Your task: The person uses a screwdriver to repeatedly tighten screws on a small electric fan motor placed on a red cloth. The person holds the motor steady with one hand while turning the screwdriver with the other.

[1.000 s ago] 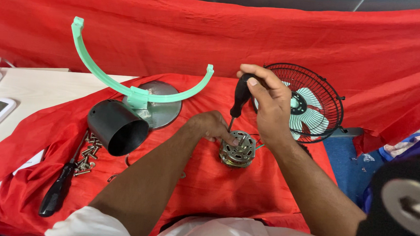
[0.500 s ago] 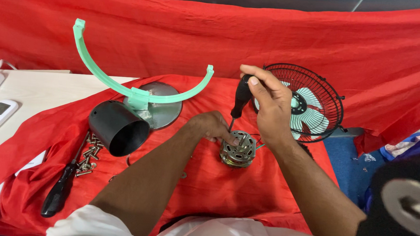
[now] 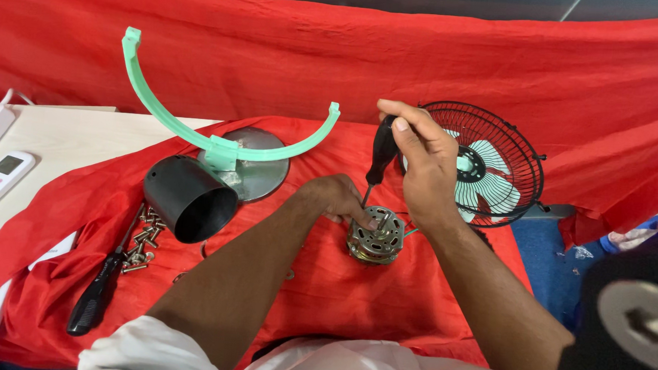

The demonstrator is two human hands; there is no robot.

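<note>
Head view: right hand (image 3: 426,164) closed around black screwdriver (image 3: 382,152), tip down on metal fan motor (image 3: 375,234). Left hand (image 3: 336,199) pressing fingers on motor's near edge, steadying it on red cloth (image 3: 323,297), between black cylinder (image 3: 188,198) and caged fan (image 3: 487,167).

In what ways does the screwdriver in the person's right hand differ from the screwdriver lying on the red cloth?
The screwdriver in the right hand stands nearly upright, tip down on the fan motor; the screwdriver on the red cloth lies flat beside loose screws. The right hand grips the first one; no hand touches the second. The left hand rests on the motor. Both screwdrivers have black handles.
</note>
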